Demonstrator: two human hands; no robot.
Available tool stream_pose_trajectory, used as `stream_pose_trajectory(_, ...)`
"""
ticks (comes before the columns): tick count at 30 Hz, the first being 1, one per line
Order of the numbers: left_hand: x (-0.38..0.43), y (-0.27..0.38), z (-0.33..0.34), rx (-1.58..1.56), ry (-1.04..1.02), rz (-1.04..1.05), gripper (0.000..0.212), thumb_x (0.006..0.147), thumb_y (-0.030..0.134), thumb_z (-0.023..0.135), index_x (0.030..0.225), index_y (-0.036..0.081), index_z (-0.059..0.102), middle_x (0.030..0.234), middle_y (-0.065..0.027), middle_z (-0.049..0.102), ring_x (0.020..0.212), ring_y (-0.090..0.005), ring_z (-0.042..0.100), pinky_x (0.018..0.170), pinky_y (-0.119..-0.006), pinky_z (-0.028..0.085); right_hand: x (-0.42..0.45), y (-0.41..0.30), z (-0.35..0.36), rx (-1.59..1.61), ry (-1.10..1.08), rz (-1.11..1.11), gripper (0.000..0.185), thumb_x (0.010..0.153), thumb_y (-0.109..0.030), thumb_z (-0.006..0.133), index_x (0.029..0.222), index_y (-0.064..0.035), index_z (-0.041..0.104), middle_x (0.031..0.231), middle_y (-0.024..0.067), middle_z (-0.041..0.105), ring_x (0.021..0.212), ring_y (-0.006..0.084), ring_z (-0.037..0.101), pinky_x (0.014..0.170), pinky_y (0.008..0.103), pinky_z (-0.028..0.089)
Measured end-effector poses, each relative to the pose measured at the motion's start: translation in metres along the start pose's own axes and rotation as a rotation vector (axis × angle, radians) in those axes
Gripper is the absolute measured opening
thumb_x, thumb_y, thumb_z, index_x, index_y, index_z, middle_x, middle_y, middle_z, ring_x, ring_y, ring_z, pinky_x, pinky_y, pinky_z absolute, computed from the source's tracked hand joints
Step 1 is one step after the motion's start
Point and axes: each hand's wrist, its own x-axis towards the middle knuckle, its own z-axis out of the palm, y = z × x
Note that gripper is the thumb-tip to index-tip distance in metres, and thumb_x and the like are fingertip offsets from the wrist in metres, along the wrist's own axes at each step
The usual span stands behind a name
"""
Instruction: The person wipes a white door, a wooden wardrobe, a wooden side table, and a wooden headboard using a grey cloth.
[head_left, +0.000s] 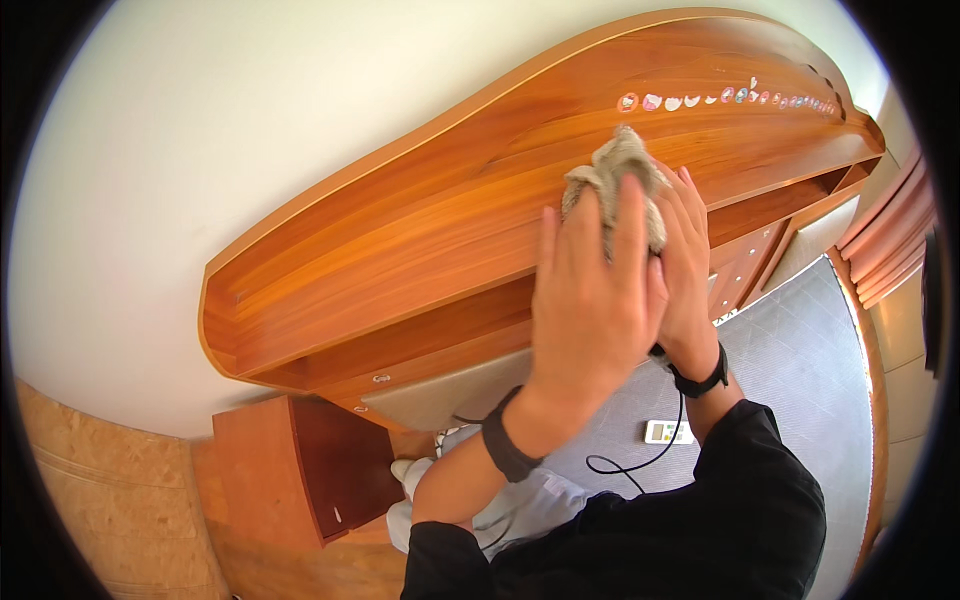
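A crumpled grey-beige cloth (622, 180) is bunched up between my two hands, above the wooden headboard (420, 225). My left hand (592, 307) presses on the cloth from the near side, its fingers spread over the folds. Behind it, my right hand (684, 255) holds the cloth's right side, partly hidden by the left. Whether the cloth touches the wood cannot be told. A row of small round stickers (697, 100) runs along the headboard's back panel, beyond the cloth. Each wrist wears a dark band.
Below the headboard's shelf runs an open niche (427, 330), then a padded panel (450, 386). A wooden nightstand (255, 465) stands at left. A white remote control (667, 432) and a black cable (611, 466) lie over the grey bed mat (787, 375). Pink curtains (892, 225) hang at right.
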Motion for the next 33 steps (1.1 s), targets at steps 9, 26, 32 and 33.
stream_pose_trajectory(9, -0.024, -0.034, -0.058, 0.164, 0.109, -0.031, 0.045, 0.078, 0.018, 0.05, 0.118, -0.004, 0.045, 0.104, -0.0205, 0.053, 0.09, -0.0343, 0.054, 0.085, -0.044, 0.04, 0.021, -0.055, 0.024, 0.162, -0.126, -0.081, 0.043, 0.065, -0.038, 0.059, 0.088, -0.0018, 0.053, 0.085, 0.0131, 0.056, 0.083, 0.0331, 0.052, 0.072, 0.0408, 0.041)
stream_pose_trajectory(26, -0.104, -0.067, -0.12, 0.074, 0.456, -0.253, 0.038, 0.079, -0.004, 0.057, 0.113, -0.007, 0.04, 0.107, -0.0187, 0.052, 0.095, -0.0238, 0.056, 0.081, -0.031, 0.049, 0.023, -0.142, 0.143, 0.279, 0.488, -0.503, 0.023, 0.061, -0.012, 0.056, 0.084, -0.0088, 0.055, 0.08, 0.0023, 0.054, 0.072, 0.0199, 0.05, 0.061, 0.0296, 0.038)
stream_pose_trajectory(32, -0.157, -0.082, -0.152, 0.092, 0.625, -0.449, 0.034, 0.076, -0.002, 0.058, 0.108, -0.004, 0.047, 0.103, -0.0164, 0.051, 0.091, -0.026, 0.055, 0.077, -0.032, 0.048, -0.031, -0.203, 0.177, 0.738, 0.282, -0.477, 0.036, 0.056, -0.001, 0.061, 0.092, -0.0042, 0.056, 0.096, 0.0098, 0.056, 0.09, 0.0289, 0.051, 0.076, 0.0354, 0.042)
stream_pose_trajectory(33, -0.16, -0.087, -0.156, 0.052, 0.69, -0.533, 0.033, 0.074, -0.001, 0.056, 0.106, -0.003, 0.048, 0.099, -0.0185, 0.051, 0.087, -0.0307, 0.054, 0.076, -0.035, 0.047, -0.045, -0.216, 0.18, 0.862, 0.189, -0.396, 0.039, 0.056, 0.001, 0.062, 0.094, -0.0026, 0.056, 0.1, 0.0118, 0.056, 0.094, 0.0312, 0.051, 0.08, 0.0369, 0.042)
